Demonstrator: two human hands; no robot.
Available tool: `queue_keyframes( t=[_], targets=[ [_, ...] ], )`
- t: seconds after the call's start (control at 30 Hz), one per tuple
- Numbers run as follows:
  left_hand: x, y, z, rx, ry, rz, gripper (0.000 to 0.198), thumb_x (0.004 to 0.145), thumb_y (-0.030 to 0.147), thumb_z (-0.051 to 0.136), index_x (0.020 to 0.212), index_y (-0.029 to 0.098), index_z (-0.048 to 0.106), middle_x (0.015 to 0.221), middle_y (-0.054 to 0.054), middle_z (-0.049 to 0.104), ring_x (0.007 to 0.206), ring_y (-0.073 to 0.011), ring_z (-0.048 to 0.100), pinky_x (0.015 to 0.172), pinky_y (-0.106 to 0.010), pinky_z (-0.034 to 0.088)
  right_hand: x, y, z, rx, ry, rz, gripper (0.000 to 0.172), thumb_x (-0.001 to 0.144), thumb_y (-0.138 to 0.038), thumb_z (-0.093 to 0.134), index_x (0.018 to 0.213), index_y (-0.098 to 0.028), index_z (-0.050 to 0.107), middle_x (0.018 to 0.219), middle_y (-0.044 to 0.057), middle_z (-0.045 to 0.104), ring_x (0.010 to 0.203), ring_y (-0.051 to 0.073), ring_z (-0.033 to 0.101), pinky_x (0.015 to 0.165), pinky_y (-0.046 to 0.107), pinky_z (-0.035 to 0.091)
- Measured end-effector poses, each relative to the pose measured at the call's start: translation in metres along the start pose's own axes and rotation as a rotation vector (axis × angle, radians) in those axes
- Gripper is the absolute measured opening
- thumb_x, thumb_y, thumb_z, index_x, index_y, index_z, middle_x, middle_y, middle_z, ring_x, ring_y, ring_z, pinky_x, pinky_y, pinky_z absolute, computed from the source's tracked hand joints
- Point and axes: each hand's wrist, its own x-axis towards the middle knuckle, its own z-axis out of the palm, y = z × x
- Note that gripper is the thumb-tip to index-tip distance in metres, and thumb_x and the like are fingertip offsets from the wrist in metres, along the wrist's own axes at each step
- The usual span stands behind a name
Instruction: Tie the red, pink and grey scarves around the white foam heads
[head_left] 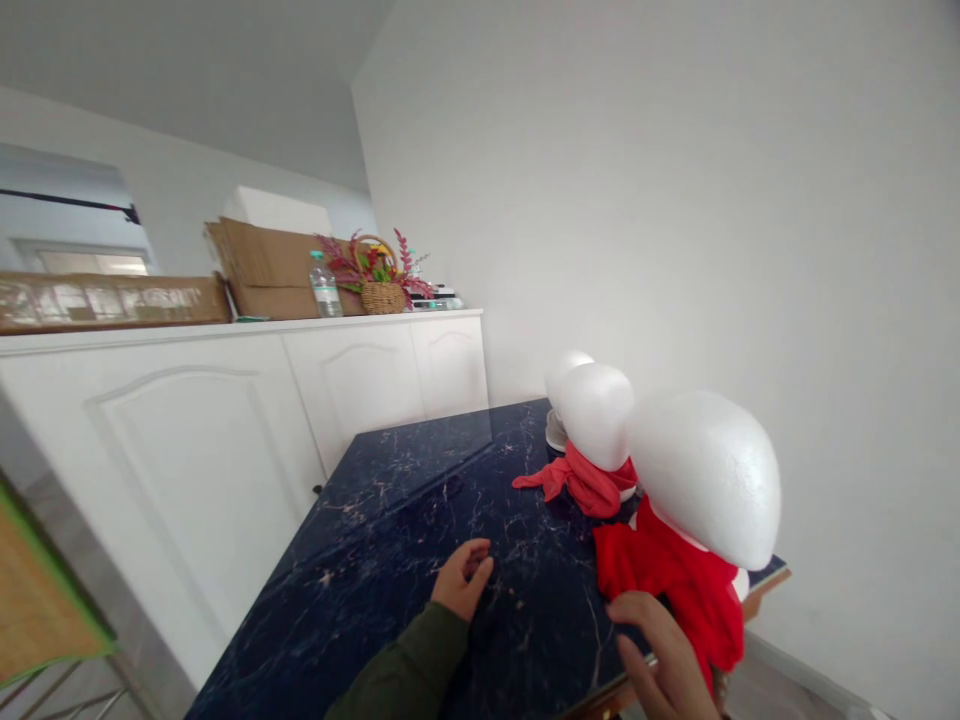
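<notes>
My left hand [463,578] hovers at or rests on the dark blue marbled tabletop [420,520]. Its fingers curl loosely, thumb apart, with nothing in them. On the right, my right hand [664,650] is at the near edge of a bright red scarf [660,565], thumb and forefinger apart; whether it touches the cloth I cannot tell. The scarf is wrapped around the neck of the nearest white foam mannequin head [705,470]. Behind it stands a second foam head [596,410] with a coral red scarf [589,480] around its base. A third foam head [568,370] is partly hidden.
A greyish item [556,431] lies under the farthest head. White cabinets [360,375] at the left bear cardboard boxes [270,265], a water bottle [325,287] and a flower basket [383,297]. A plain wall [637,200] rises beyond the table's right side.
</notes>
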Motion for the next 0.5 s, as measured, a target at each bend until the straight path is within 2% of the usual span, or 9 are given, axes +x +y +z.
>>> queue_keyframes(
  t=[0.07,0.13,0.2,0.23,0.3,0.33,0.4,0.5],
  targets=[
    [0.007,-0.003,-0.022,-0.228,0.101,-0.211,0.035,0.066,0.040,0.056,0.090,0.014,0.054,0.092,-0.010,0.061,0.085,-0.0203,0.058,0.076,-0.034,0.044,0.044,-0.019,0.042,0.189,-0.216,0.112,0.015,0.082,-0.019,0.045,0.093,-0.020,0.053,0.092,0.005,0.053,0.088,0.019,0.049,0.079,0.030,0.038],
    [0.012,-0.004,-0.036,-0.451,0.114,-0.368,0.035,0.067,0.040,0.055,0.091,0.015,0.052,0.091,-0.009,0.061,0.082,-0.0183,0.060,0.073,-0.031,0.044,0.083,-0.027,0.094,0.365,-0.384,0.189,0.012,0.080,-0.020,0.046,0.087,-0.019,0.056,0.084,0.003,0.054,0.079,0.018,0.049,0.074,0.029,0.039],
    [0.014,-0.002,-0.044,-0.595,0.039,-0.451,0.035,0.070,0.042,0.052,0.090,0.014,0.053,0.089,-0.009,0.062,0.077,-0.0170,0.061,0.070,-0.030,0.045,0.110,-0.030,0.148,0.610,-0.566,0.405,0.011,0.076,-0.025,0.050,0.072,-0.016,0.054,0.074,0.003,0.053,0.074,0.017,0.049,0.073,0.030,0.038],
    [0.015,-0.002,-0.046,-0.634,-0.018,-0.466,0.036,0.071,0.045,0.049,0.089,0.013,0.054,0.088,-0.009,0.063,0.074,-0.0170,0.061,0.069,-0.030,0.045,0.119,-0.031,0.172,0.733,-0.692,0.545,0.019,0.076,-0.031,0.049,0.065,-0.015,0.052,0.068,0.004,0.051,0.068,0.016,0.049,0.068,0.030,0.039],
    [0.016,-0.002,-0.051,-0.669,-0.124,-0.459,0.042,0.071,0.050,0.046,0.086,0.012,0.056,0.084,-0.010,0.063,0.073,-0.0186,0.061,0.068,-0.030,0.044,0.127,-0.032,0.208,0.881,-0.885,0.699,0.034,0.076,-0.045,0.044,0.061,-0.014,0.047,0.060,0.004,0.049,0.057,0.015,0.049,0.059,0.030,0.041],
    [0.016,-0.002,-0.054,-0.670,-0.165,-0.455,0.045,0.070,0.052,0.046,0.085,0.011,0.057,0.082,-0.010,0.064,0.075,-0.0197,0.061,0.069,-0.031,0.044,0.127,-0.032,0.218,0.947,-0.956,0.735,0.040,0.075,-0.052,0.043,0.063,-0.014,0.048,0.060,0.004,0.049,0.055,0.015,0.050,0.056,0.030,0.041],
    [0.016,-0.003,-0.057,-0.644,-0.216,-0.454,0.049,0.068,0.054,0.046,0.086,0.011,0.058,0.078,-0.010,0.064,0.077,-0.0214,0.060,0.071,-0.032,0.044,0.125,-0.028,0.226,1.094,-1.025,0.762,0.049,0.067,-0.061,0.050,0.069,-0.011,0.050,0.065,0.006,0.052,0.058,0.014,0.052,0.057,0.028,0.041],
    [0.016,-0.004,-0.056,-0.527,-0.247,-0.439,0.050,0.067,0.055,0.045,0.089,0.012,0.058,0.072,-0.008,0.064,0.071,-0.0206,0.060,0.068,-0.032,0.044,0.119,-0.021,0.219,1.272,-1.001,0.789,0.057,0.057,-0.061,0.064,0.075,-0.008,0.054,0.070,0.007,0.054,0.063,0.014,0.054,0.061,0.026,0.041]
  ],
)
